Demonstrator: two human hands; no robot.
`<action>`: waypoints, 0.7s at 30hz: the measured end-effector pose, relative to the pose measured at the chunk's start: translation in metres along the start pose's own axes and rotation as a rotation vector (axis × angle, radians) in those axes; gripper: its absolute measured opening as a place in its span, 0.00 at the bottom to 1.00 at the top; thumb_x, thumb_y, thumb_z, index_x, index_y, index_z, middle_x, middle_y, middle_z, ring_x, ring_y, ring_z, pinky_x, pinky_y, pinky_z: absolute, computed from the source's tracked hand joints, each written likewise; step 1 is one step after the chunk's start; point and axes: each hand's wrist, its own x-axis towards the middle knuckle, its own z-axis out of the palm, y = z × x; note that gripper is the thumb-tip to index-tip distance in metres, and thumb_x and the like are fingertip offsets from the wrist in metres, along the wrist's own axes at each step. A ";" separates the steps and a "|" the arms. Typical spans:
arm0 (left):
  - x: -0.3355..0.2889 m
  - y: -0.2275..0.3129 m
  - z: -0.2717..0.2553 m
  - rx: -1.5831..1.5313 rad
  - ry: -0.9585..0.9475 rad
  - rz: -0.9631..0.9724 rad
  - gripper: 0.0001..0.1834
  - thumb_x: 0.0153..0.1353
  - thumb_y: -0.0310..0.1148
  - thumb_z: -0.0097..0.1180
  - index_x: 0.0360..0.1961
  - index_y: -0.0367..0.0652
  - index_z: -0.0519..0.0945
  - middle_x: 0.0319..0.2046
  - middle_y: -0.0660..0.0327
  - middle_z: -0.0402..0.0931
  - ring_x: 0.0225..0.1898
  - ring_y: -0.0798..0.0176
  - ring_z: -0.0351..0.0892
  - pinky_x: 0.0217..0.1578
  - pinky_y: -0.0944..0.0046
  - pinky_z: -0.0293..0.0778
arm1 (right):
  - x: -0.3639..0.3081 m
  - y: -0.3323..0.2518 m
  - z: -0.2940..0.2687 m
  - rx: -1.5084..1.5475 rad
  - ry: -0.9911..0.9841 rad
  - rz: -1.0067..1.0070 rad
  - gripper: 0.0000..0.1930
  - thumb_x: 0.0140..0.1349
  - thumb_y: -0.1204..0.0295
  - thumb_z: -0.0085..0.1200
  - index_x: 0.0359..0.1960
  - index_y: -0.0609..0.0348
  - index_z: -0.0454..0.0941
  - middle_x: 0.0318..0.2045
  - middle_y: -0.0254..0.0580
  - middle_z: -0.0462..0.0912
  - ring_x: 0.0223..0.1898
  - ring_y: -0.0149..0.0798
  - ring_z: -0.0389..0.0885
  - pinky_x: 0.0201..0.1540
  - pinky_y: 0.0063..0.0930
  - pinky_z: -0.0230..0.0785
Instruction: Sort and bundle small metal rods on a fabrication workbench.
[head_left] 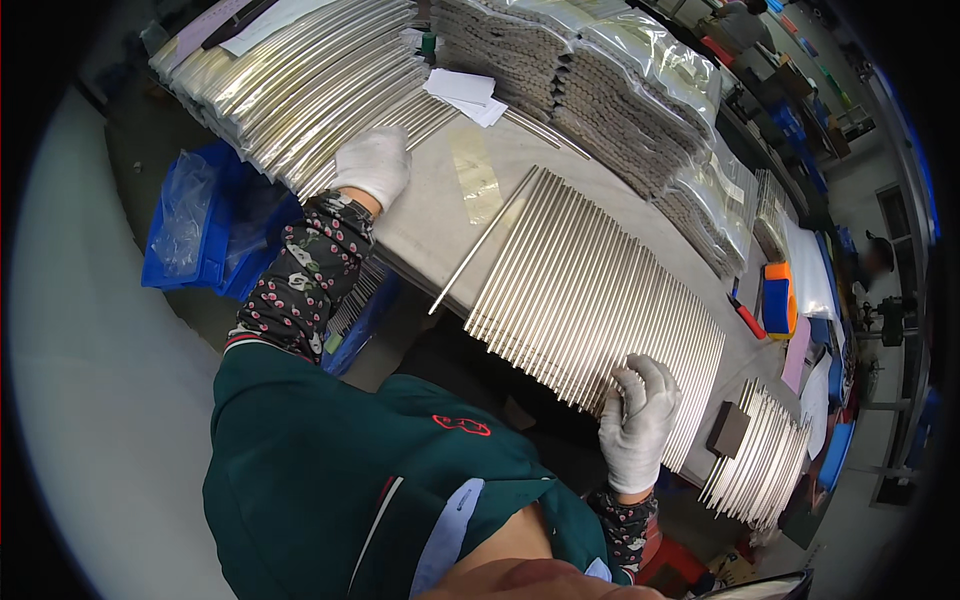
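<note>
My left hand (375,166), in a white glove, rests at the inner edge of the big stack of metal rods (300,90) at the far left. Its fingers are curled under and closed; what they hold is hidden. A few loose rods (428,115) run just beside it. My right hand (642,418), also gloved, is over the near right part of a flat layer of silvery rods (600,290). Its fingers are loosely bent and apart, and nothing shows in them. One single rod (485,240) lies apart at the layer's left edge.
Tall wrapped bundles of rods (610,120) line the back. White paper slips (466,93) and a tape strip (474,175) are on the table. At right are an orange-and-blue tape roll (778,300), a red pen (748,318) and a dark block (729,430) on shorter rods. Blue bins (190,225) stand left.
</note>
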 end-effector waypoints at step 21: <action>-0.031 0.191 -0.014 -0.325 -0.150 0.978 0.36 0.59 0.50 0.52 0.64 0.41 0.64 0.66 0.43 0.56 0.68 0.39 0.53 0.66 0.38 0.48 | 0.004 0.175 -0.123 -0.215 -0.014 0.174 0.09 0.49 0.78 0.59 0.35 0.58 0.80 0.39 0.41 0.81 0.44 0.47 0.78 0.46 0.40 0.70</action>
